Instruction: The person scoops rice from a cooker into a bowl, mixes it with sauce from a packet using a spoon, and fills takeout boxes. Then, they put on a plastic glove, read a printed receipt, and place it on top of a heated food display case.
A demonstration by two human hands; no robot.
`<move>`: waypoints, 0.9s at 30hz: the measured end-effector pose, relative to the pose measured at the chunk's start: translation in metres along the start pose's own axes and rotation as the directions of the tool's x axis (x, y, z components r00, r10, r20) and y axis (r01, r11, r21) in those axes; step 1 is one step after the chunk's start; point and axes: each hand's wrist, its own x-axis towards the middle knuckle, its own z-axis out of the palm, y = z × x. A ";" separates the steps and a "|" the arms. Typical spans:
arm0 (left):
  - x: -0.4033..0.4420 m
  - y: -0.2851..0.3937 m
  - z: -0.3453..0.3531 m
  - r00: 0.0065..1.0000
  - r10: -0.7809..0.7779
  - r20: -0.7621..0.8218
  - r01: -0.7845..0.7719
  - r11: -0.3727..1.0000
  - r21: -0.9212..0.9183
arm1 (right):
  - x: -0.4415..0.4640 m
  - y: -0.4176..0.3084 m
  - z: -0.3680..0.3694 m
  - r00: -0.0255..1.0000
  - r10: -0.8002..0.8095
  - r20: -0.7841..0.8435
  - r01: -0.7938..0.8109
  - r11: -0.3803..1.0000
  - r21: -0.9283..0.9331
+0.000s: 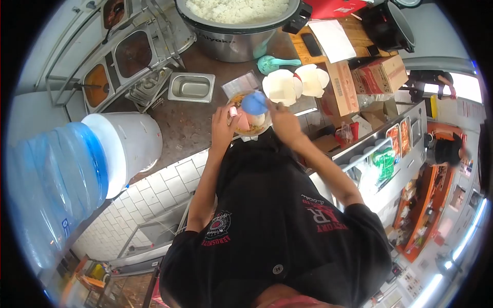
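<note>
- Fingers of our right hand [285, 124] are closed around the handle end of 1 blue scoop [254, 103]; we have its head over the upper part of 1 round bowl [251, 127].
- Long axis of the blue scoop runs roughly side to side, its head pointing left, away from our right hand. We cannot tell how deep its head sits, or whether it touches the food.
- Our left hand [223, 127] is partly open and curved against the left side of the bowl, with 1 small pink-and-white piece [233, 111] at its fingertips; we cannot tell whether it grips that piece.
- Bowl sits near the front edge of the bench [193, 119], just ahead of our black shirt [287, 205]; its opening faces up, showing brownish food around a pink portion and a pale portion.
- Beyond the bowl and to its right, we see 2 open white boxes [281, 88] [313, 81] side by side, and 1 turquoise spoon [277, 62] lying crosswise.
- Left of the bowl is 1 metal pan [191, 88]; farther ahead stands 1 cooker [233, 47] of white rice [238, 10].
</note>
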 end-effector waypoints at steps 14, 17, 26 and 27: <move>-0.003 -0.029 -0.004 0.995 -0.075 -0.062 0.066 0.989 -0.134 | -0.013 0.012 -0.049 0.949 0.050 -0.310 0.064 0.935 0.348; -0.009 -0.029 -0.006 0.987 -0.141 -0.076 0.121 0.967 -0.224 | -0.006 0.050 -0.098 0.930 0.161 -0.330 -0.081 0.967 0.243; -0.002 -0.035 -0.021 0.921 -0.283 -0.267 0.237 0.952 -0.193 | 0.106 0.352 -0.053 0.892 0.241 -0.382 -0.218 0.970 0.103; 0.003 -0.029 -0.024 0.913 -0.290 -0.286 0.243 0.951 -0.189 | 0.115 0.354 -0.047 0.884 0.351 -0.309 -0.344 0.936 0.077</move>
